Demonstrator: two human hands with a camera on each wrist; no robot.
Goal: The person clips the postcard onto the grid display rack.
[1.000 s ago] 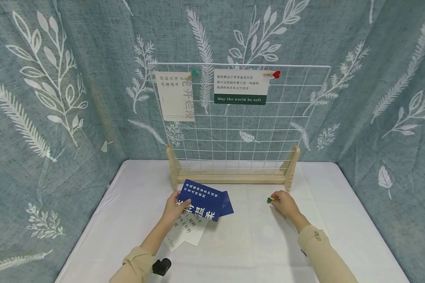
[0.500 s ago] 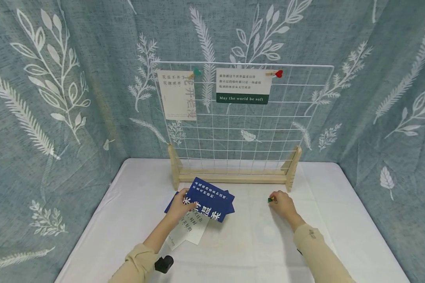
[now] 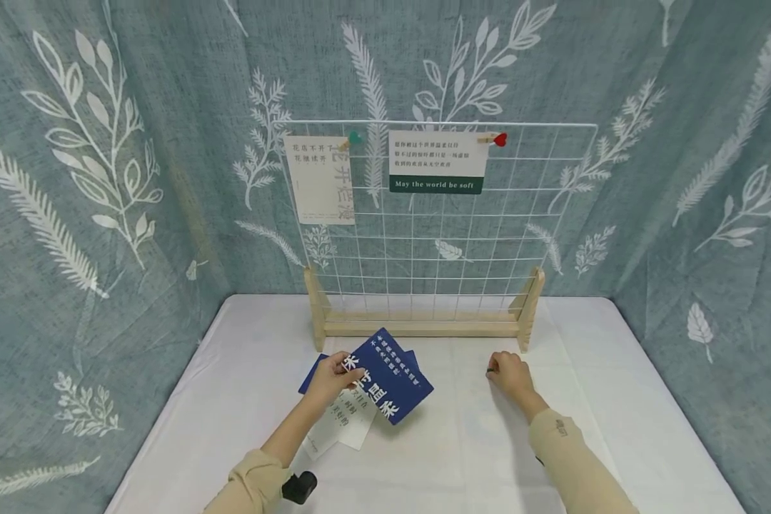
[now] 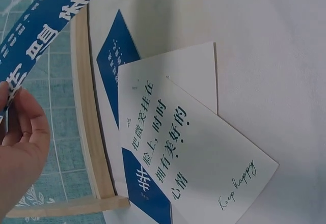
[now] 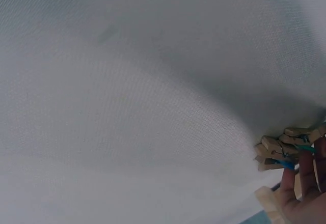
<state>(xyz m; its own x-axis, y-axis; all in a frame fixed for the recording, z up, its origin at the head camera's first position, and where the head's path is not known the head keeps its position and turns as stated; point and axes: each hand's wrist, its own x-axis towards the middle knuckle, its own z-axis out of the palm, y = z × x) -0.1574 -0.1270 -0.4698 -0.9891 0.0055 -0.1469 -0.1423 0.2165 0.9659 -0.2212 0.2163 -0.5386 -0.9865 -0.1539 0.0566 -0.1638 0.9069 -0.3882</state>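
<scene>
My left hand (image 3: 330, 378) pinches a blue card (image 3: 392, 382) with white lettering between thumb and fingers, tilted above the table. Below it in the left wrist view lie white cards (image 4: 173, 112), overlapping on top of blue card parts (image 4: 114, 56). At the right, my right hand (image 3: 512, 375) is low at the tabletop, its fingers curled over small wooden clothespins (image 5: 275, 150). Bits of blue and green show on them in the right wrist view. The hand covers most of the clothespins in the head view.
A white wire grid (image 3: 450, 243) stands in a wooden base (image 3: 417, 328) at the back. A cream card (image 3: 318, 182) and a white-and-green card (image 3: 435, 160) hang on it from heart clothespins. Patterned curtains (image 3: 167, 143) surround the white table (image 3: 475, 457).
My left hand has moved slightly right, turning the blue card clockwise and uncovering another blue card at the left. My right hand has shifted little; its fingers now hide the green heart.
</scene>
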